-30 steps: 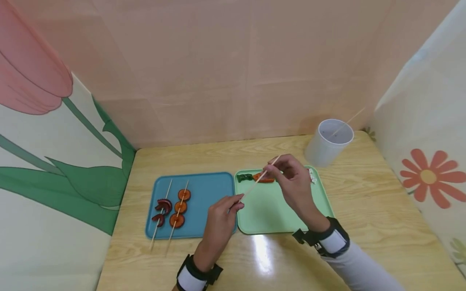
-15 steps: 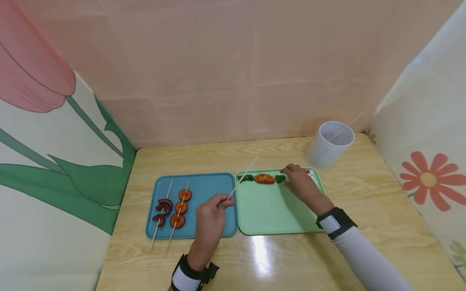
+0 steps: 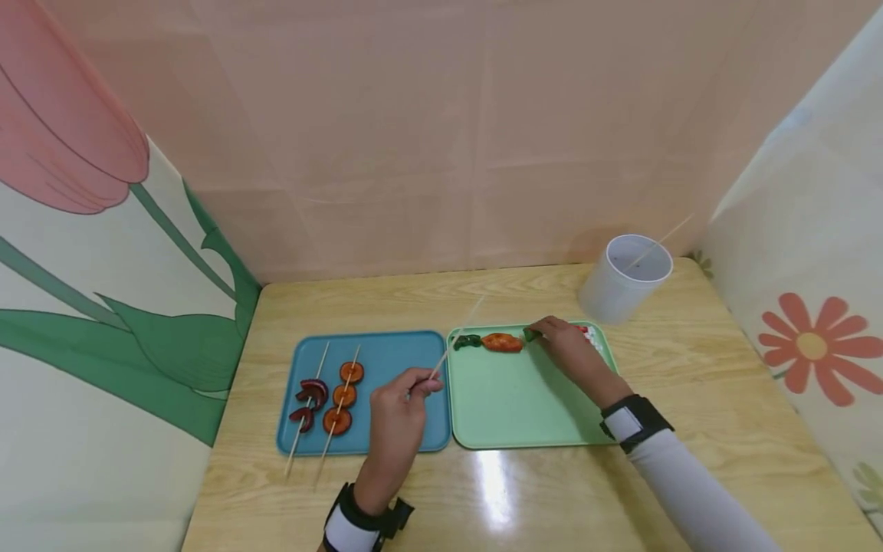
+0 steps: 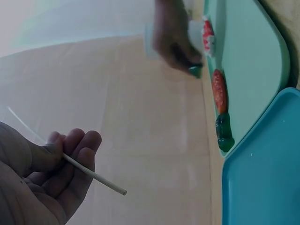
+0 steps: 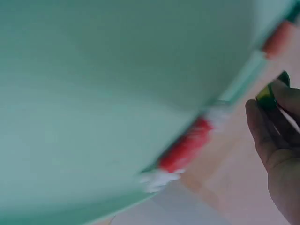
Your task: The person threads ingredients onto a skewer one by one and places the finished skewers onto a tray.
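My left hand (image 3: 398,414) pinches a thin wooden skewer (image 4: 93,175) between thumb and fingers; the skewer slants up and away over the gap between the trays. At the far side of the green tray (image 3: 510,406), my right hand (image 3: 567,349) pinches a small glossy green piece (image 5: 266,97), perhaps pepper, between thumb and fingertips. The right wrist view shows that piece held off the tray. Left of it on the tray lie an orange-red play-food piece (image 3: 501,343) and a dark green piece (image 3: 467,341). A red-and-white piece (image 5: 185,147) lies to the right, partly hidden in the head view.
A blue tray (image 3: 407,353) adjoins the green one on the left. It bears a skewer of dark red curled pieces (image 3: 312,392) and one of round orange slices (image 3: 343,395). A white cup (image 3: 614,284) with a thin stick inside stands at the back right.
My right hand has let go of the skewer, gone right to the green tray's far side and picked up the green piece. My left hand has drawn back left, still holding the skewer.
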`<state>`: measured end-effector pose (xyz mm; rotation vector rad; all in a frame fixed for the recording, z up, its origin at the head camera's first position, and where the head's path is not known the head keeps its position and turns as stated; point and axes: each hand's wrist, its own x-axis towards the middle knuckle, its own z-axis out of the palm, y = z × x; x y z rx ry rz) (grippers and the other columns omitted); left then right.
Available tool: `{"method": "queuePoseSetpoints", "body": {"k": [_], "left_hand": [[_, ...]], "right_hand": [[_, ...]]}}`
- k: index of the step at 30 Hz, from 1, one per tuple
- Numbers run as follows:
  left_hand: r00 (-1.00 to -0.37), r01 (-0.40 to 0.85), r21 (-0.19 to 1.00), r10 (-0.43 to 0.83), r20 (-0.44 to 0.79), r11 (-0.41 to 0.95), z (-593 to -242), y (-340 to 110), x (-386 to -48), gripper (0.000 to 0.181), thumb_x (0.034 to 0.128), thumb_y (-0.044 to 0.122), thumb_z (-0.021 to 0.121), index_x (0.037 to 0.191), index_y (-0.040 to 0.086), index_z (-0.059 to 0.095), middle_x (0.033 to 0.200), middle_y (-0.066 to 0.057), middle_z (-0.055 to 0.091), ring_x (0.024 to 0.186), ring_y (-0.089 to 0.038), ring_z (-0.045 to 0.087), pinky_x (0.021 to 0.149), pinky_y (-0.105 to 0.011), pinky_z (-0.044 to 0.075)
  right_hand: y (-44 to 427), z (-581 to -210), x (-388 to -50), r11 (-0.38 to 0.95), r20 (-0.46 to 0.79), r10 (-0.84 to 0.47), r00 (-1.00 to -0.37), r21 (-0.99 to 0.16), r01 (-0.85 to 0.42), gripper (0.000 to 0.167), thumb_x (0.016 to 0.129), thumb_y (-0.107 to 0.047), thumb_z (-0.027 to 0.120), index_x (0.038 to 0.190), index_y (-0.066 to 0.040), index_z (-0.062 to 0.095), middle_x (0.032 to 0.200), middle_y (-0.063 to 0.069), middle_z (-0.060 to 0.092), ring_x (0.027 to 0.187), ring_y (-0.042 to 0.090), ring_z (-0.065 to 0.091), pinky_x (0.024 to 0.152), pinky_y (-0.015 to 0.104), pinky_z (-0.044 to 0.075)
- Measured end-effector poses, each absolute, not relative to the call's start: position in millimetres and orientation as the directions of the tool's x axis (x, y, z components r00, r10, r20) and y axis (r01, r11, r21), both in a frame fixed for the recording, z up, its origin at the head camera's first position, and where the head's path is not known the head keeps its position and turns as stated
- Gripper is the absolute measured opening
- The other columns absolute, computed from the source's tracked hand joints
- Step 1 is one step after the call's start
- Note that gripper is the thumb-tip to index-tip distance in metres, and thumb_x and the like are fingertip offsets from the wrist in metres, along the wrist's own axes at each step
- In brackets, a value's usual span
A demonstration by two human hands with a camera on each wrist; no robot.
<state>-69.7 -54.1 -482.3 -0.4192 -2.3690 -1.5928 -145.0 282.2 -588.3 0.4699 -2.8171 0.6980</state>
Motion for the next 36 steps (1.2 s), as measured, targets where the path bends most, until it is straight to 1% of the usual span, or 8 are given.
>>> {"method": "queuePoseSetpoints", "body": {"k": [3, 6, 9, 12, 17, 23, 32, 36], "left_hand": [[-0.933, 0.358, 0.857, 0.098, 0.347, 0.372, -481, -54, -71, 0.008, 0.0923, 0.003, 0.071, 0.094, 0.007, 0.079, 0.085, -0.005, 0.080, 0.080, -0.011, 0.077, 0.073, -0.021, 0.062], [-0.943, 0.333, 0.864, 0.109, 0.315, 0.379, -481, -53, -72, 0.008, 0.0918, 0.003, 0.072, 0.094, 0.007, 0.079, 0.085, -0.004, 0.080, 0.080, -0.011, 0.077, 0.072, -0.020, 0.061], [-0.951, 0.308, 0.877, 0.129, 0.280, 0.369, -481, -51, -73, 0.008, 0.0914, 0.002, 0.073, 0.096, 0.006, 0.079, 0.087, -0.004, 0.080, 0.082, -0.011, 0.077, 0.072, -0.019, 0.061], [-0.953, 0.299, 0.885, 0.152, 0.261, 0.356, -483, -48, -72, 0.009, 0.0917, 0.003, 0.073, 0.097, 0.005, 0.079, 0.089, -0.004, 0.080, 0.084, -0.012, 0.077, 0.074, -0.019, 0.061], [-0.949, 0.306, 0.889, 0.188, 0.255, 0.341, -484, -44, -70, 0.008, 0.0930, 0.003, 0.071, 0.098, 0.003, 0.078, 0.089, -0.006, 0.080, 0.084, -0.012, 0.078, 0.075, -0.019, 0.061], [-0.943, 0.321, 0.881, 0.201, 0.264, 0.348, -482, -41, -70, 0.009, 0.0936, 0.001, 0.070, 0.098, 0.002, 0.078, 0.089, -0.007, 0.080, 0.083, -0.012, 0.078, 0.074, -0.018, 0.060], [-0.943, 0.324, 0.880, 0.192, 0.271, 0.349, -474, -40, -71, 0.009, 0.0934, 0.001, 0.070, 0.096, 0.003, 0.078, 0.090, -0.006, 0.080, 0.084, -0.012, 0.078, 0.075, -0.019, 0.061], [-0.945, 0.320, 0.880, 0.192, 0.267, 0.350, -473, -39, -71, 0.009, 0.0928, 0.001, 0.071, 0.096, 0.003, 0.078, 0.090, -0.006, 0.080, 0.085, -0.013, 0.078, 0.075, -0.020, 0.061]], "right_hand": [[272, -553, -145, 0.784, 0.305, -0.143, -0.942, -0.545, -0.296, 0.026, 0.094, -0.004, 0.072, 0.120, -0.004, 0.073, 0.112, 0.013, 0.068, 0.100, 0.029, 0.070, 0.081, 0.047, 0.062], [258, -506, -142, 0.632, 0.323, -0.060, -0.944, -0.720, -0.286, 0.029, 0.094, -0.007, 0.073, 0.123, -0.008, 0.073, 0.115, 0.010, 0.065, 0.104, 0.022, 0.068, 0.088, 0.034, 0.062], [243, -460, -134, 0.421, 0.344, -0.025, -0.939, -0.848, -0.322, 0.031, 0.093, -0.002, 0.072, 0.124, -0.005, 0.072, 0.118, 0.007, 0.065, 0.106, 0.014, 0.066, 0.095, 0.020, 0.057], [229, -423, -125, 0.254, 0.407, -0.021, -0.913, -0.881, -0.398, 0.033, 0.090, 0.006, 0.072, 0.123, 0.002, 0.070, 0.118, 0.006, 0.068, 0.105, 0.012, 0.068, 0.095, 0.017, 0.056], [216, -386, -111, 0.119, 0.477, -0.025, -0.879, -0.871, -0.476, 0.032, 0.087, 0.012, 0.073, 0.118, 0.010, 0.068, 0.111, 0.002, 0.073, 0.098, 0.013, 0.070, 0.088, 0.019, 0.059], [210, -378, -102, 0.059, 0.472, -0.067, -0.879, -0.878, -0.476, 0.030, 0.087, 0.014, 0.072, 0.116, 0.009, 0.070, 0.111, 0.006, 0.072, 0.098, 0.015, 0.070, 0.087, 0.020, 0.059], [204, -379, -96, 0.152, 0.442, -0.115, -0.890, -0.877, -0.456, 0.029, 0.090, 0.009, 0.072, 0.119, 0.008, 0.068, 0.116, 0.003, 0.068, 0.101, 0.012, 0.070, 0.091, 0.020, 0.058], [202, -379, -97, 0.136, 0.444, -0.125, -0.887, -0.878, -0.458, 0.029, 0.089, 0.009, 0.072, 0.118, 0.009, 0.067, 0.115, 0.002, 0.068, 0.100, 0.012, 0.070, 0.091, 0.020, 0.059]]}}
